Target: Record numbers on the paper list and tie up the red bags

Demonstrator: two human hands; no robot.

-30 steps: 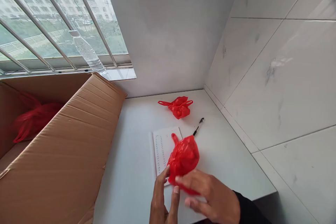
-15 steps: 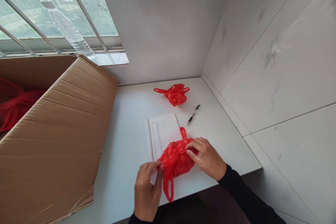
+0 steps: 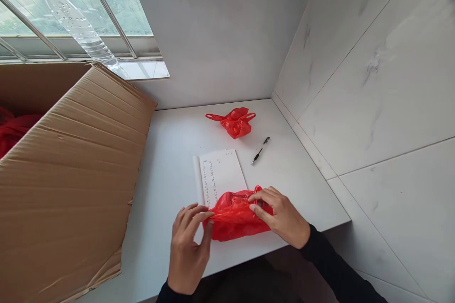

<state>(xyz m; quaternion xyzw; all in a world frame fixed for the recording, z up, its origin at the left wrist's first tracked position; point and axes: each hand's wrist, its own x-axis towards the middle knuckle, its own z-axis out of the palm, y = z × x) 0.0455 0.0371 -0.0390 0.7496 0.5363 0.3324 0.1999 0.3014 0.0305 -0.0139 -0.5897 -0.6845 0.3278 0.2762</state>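
Observation:
A red plastic bag [image 3: 234,222] lies at the front of the white table, its mouth stretched sideways between my hands. My left hand [image 3: 190,244] pinches the bag's left edge between thumb and fingers. At the other end, my right hand [image 3: 280,213] grips the right edge of the mouth. What the bag contains is hard to make out through the red plastic. Just behind it lies a notebook [image 3: 225,170] with handwritten columns, its lower part covered by the bag.
On the left stands a large open cardboard box [image 3: 74,175] with red plastic bags [image 3: 17,128] inside. Another red bag [image 3: 236,123] sits at the back of the table [image 3: 170,161], near a black pen [image 3: 260,151]. A water bottle [image 3: 78,26] stands on the windowsill.
My hands have moved apart, the left one outward, and the bunched bag is now spread wide with its mouth drawn out. The view has shifted slightly.

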